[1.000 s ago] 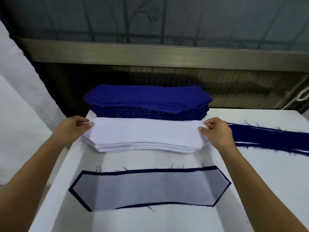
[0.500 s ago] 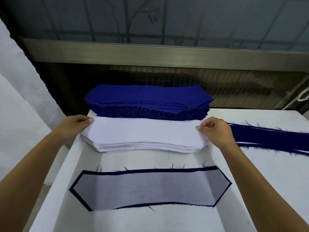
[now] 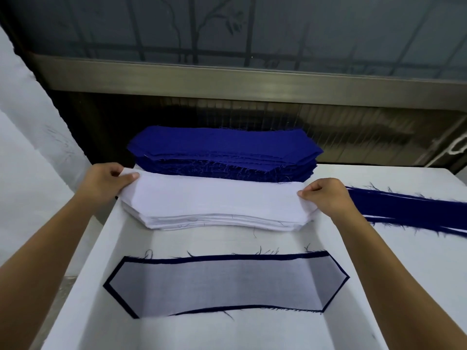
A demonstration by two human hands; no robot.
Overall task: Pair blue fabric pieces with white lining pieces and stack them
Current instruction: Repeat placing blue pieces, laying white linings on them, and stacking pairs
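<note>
Now both hands work the top lining sheet (image 3: 214, 195) of the white pile (image 3: 217, 221), which sits just in front of the blue pile (image 3: 222, 147). The left hand (image 3: 106, 180) pinches its left tip under the thumb, and the right hand (image 3: 326, 198) pinches the right tip with curled fingers. The job is probably best done by peeling off one layer only, lifting both ends evenly and keeping it taut, to match the finished pair (image 3: 227, 284) lying nearer.

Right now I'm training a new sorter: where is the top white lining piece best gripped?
Pinch its two tapered ends, one from each side, as the left hand and right hand do. The top lining piece is long and limp; end grips likely keep it flat.
</note>
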